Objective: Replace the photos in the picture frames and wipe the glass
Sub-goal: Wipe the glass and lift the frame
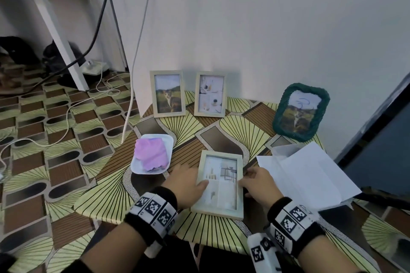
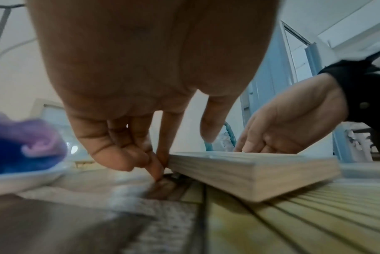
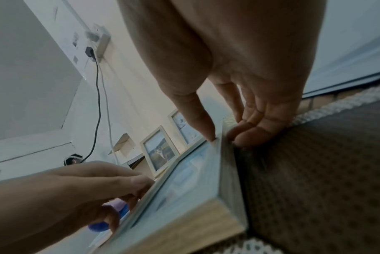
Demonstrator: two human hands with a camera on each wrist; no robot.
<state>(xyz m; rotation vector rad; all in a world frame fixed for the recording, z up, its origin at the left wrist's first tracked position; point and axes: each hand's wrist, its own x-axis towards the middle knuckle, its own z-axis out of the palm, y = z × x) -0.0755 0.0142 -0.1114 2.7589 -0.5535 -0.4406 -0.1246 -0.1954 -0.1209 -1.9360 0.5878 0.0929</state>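
From the head view, a pale wooden picture frame lay face up on the patterned table between the left hand and right hand, its long axis pointing away from the fingertips, both hands equally near. From the left wrist, curled fingers pinched the frame's grained, square-edged left side, that edge tilted slightly off the table. From the right wrist, a thumb pressed the smooth glass front while curled fingers gripped beneath the right edge.
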